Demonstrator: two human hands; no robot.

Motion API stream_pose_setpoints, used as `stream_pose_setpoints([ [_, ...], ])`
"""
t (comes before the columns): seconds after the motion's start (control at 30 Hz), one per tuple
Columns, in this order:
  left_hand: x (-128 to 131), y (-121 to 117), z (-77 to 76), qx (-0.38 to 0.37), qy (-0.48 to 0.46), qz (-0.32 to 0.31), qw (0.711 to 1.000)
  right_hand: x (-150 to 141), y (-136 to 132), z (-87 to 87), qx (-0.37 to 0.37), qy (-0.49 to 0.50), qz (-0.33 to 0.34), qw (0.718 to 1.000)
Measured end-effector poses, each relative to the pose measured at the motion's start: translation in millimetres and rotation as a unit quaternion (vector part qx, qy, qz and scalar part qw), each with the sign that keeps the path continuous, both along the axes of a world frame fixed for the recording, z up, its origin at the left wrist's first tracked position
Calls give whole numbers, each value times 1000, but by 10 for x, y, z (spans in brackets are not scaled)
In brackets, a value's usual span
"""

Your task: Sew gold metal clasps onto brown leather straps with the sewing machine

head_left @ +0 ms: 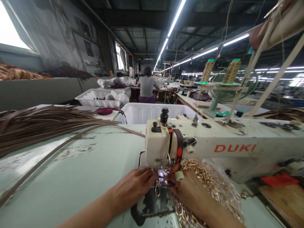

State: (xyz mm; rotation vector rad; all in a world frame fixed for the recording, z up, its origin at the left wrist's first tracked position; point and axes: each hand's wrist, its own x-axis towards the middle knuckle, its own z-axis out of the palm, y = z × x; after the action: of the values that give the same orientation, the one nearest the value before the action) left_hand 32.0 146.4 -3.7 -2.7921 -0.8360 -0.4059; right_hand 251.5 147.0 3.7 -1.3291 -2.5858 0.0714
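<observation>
A cream sewing machine (213,144) marked DUKI stands before me. Both hands meet under its needle head. My left hand (133,186) is closed, its fingertips pinching a brown strap end with a gold clasp (157,191) at the presser foot. My right hand (190,190) is closed on the same strap from the right, the thumb wearing a pale finger guard (179,176). One long brown strap (71,142) runs from the needle back across the table to the left.
A pile of brown straps (42,122) lies at the left. A bag of gold clasps (213,186) sits under my right wrist. White bins (142,112) stand behind the table. Thread cones (231,71) and a fan are at the right. Another person (147,87) sits far ahead.
</observation>
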Motion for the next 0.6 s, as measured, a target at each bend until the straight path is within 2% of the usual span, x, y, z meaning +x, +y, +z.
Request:
stream_pose_setpoints([
  [0.2,-1,3,-4,-9,-8,2,1000,-20,79,-42,-16,78,-12,997],
  [0.27,-14,15,-15,-35,-17,9,999,-37,97,-68,-16,72,-24,997],
  [0.4,-60,81,-33,-108,-105,25,988,-80,110,-109,-12,37,-62,997],
  [0.47,-86,130,-45,-116,-135,41,983,-104,107,-112,-8,18,-75,997],
  [0.6,-103,210,-62,-114,-129,57,983,-118,96,-69,-12,1,-71,997],
])
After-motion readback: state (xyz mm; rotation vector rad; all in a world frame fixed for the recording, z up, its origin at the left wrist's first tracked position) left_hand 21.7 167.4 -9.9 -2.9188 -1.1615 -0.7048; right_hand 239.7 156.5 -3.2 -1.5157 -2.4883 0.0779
